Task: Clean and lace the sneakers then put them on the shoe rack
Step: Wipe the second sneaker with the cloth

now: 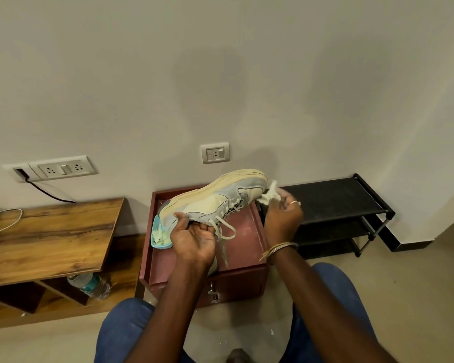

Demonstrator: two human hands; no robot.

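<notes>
A cream and grey sneaker (218,197) is held up on its side over the maroon cabinet top (243,231), sole turned toward the wall. My left hand (193,238) grips its collar near the heel, fingers tucked inside. White laces (224,227) hang loose from the eyelets. My right hand (282,214) pinches a crumpled white wipe (270,193) against the toe end of the sneaker. The black shoe rack (333,203) stands against the wall to the right, with nothing showing on its shelves. A second sneaker is partly hidden under my left wrist.
A light blue tray (159,235) holding white scraps sits on the cabinet's left side. A low wooden table (50,237) stands to the left, with a plastic water bottle (89,285) on its lower shelf. Wall sockets and a cable are behind. My knees frame the bottom.
</notes>
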